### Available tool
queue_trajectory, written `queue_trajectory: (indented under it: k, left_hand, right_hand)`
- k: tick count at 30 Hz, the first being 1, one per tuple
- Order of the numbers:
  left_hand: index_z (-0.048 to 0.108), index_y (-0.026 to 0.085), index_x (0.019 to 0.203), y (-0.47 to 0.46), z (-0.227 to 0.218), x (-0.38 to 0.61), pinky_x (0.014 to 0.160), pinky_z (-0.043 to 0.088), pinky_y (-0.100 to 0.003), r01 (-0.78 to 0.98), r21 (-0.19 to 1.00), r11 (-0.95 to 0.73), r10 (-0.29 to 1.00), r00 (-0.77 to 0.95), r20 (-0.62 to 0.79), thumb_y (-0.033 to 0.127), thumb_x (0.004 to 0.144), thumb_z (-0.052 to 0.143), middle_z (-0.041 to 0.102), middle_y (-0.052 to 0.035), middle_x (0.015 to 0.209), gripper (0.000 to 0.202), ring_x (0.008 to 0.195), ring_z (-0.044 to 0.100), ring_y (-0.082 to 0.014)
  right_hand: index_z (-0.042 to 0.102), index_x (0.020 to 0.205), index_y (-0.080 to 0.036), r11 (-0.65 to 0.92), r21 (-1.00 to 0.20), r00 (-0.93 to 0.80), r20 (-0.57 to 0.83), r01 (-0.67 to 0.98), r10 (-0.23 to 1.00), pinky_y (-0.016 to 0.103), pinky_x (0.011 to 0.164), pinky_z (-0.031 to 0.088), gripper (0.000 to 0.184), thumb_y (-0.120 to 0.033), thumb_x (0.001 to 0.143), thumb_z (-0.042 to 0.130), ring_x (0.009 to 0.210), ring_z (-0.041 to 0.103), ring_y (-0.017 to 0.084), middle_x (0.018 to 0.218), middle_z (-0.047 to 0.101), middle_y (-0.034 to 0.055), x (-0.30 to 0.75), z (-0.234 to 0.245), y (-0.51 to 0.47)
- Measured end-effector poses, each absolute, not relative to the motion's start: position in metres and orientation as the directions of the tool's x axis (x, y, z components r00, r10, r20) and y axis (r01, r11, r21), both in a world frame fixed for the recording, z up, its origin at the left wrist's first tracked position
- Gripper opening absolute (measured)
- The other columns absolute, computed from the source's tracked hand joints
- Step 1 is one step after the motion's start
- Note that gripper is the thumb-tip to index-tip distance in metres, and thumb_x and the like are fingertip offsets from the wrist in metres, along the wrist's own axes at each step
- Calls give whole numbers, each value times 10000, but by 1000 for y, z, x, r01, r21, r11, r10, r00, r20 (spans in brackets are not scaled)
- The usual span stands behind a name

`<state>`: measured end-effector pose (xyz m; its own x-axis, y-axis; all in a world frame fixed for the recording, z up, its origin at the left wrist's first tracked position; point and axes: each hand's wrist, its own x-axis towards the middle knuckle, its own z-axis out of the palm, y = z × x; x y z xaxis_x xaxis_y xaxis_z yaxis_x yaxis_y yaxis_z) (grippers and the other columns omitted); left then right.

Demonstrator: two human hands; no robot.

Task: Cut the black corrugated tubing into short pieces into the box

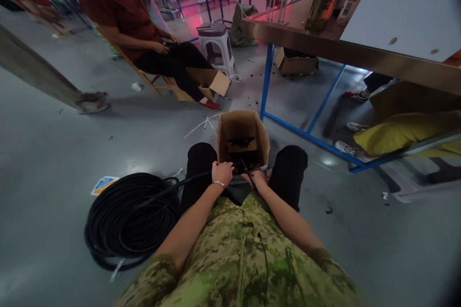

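My left hand (222, 173), with a bracelet at the wrist, is closed around the end of a black tube (196, 177). The tube runs back over my left thigh to a large black coil (124, 220) on the floor. In my right hand (257, 179) is a pair of dark scissors (246, 169), its tips pointing away from me. Both hands are close together over the near edge of a cardboard box (262, 139) between my knees. Small black pieces (240, 142) lie inside the box. How the blades sit against the tube is too small to tell.
A workbench (306, 41) with blue legs stands at the front right. Ahead, a seated person (122, 24) has an open carton (200, 79) at their feet. Another carton (297, 63) and a plastic stool (217, 45) are farther off. Scraps litter the floor.
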<state>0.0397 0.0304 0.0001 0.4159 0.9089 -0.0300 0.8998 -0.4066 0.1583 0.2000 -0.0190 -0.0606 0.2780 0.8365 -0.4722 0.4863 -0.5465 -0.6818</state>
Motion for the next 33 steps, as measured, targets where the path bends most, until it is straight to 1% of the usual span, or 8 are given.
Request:
queue_trajectory:
  k: [4,9,12,15,18,24,28,33]
  left_hand:
    - [665,221,997,29,2,40,930,253,-434,893,223,-390,917,398,11,295,905,434,688,-95,903,260,878,618,-233]
    - [642,274,1107,35,11,38,945,320,-373,839,415,-352,935,337,112,318,906,474,710,-32,991,266,921,625,-183]
    - [647,278,1116,40,14,35,924,384,-336,764,557,-326,943,303,137,290,891,510,706,-8,1057,263,951,631,-166]
    - [665,265,1094,42,14,31,887,441,-322,662,672,-333,936,322,146,263,874,532,712,-5,1025,257,929,642,-164]
    - [687,249,1064,41,11,29,861,474,-319,592,733,-335,929,337,152,269,862,551,719,-14,978,244,917,645,-173]
    - [689,262,1075,40,8,28,857,486,-326,577,750,-325,931,333,148,267,855,559,717,-16,981,256,917,646,-179]
    - [680,277,1080,39,8,29,848,463,-308,653,675,-344,923,366,116,258,859,567,718,-1,957,249,888,644,-160]
    - [679,290,1076,33,12,33,863,417,-301,749,549,-371,912,406,61,281,858,583,714,17,899,238,840,630,-143]
  right_hand:
    - [595,461,-180,-568,-720,189,-541,398,819,256,426,407,370,-474,647,724,379,529,157,367,506,13,200,-51,-23]
    - [616,585,-156,-408,-878,166,-376,249,911,236,467,425,337,-450,750,620,454,564,149,485,584,24,202,-29,-36]
    - [612,666,-144,-358,-921,171,-332,151,927,224,495,428,278,-391,785,569,497,559,139,539,597,26,203,-17,-38]
    - [611,732,-147,-307,-935,196,-273,176,942,224,549,432,231,-369,777,564,561,559,140,585,597,15,204,-13,-39]
    - [622,782,-156,-243,-922,213,-183,300,960,232,611,431,232,-384,760,584,647,576,157,651,614,13,204,-14,-40]
    - [633,959,-197,-230,-780,172,-158,582,972,252,669,425,262,-357,751,631,755,599,185,822,667,29,202,-18,-44]
    - [615,1046,-193,-223,-678,157,-159,701,975,274,762,421,347,-330,732,674,886,610,209,991,668,72,200,-18,-43]
    - [599,1075,-168,-223,-632,135,-186,742,973,297,786,411,372,-348,755,656,937,614,234,1044,659,104,200,-17,-42]
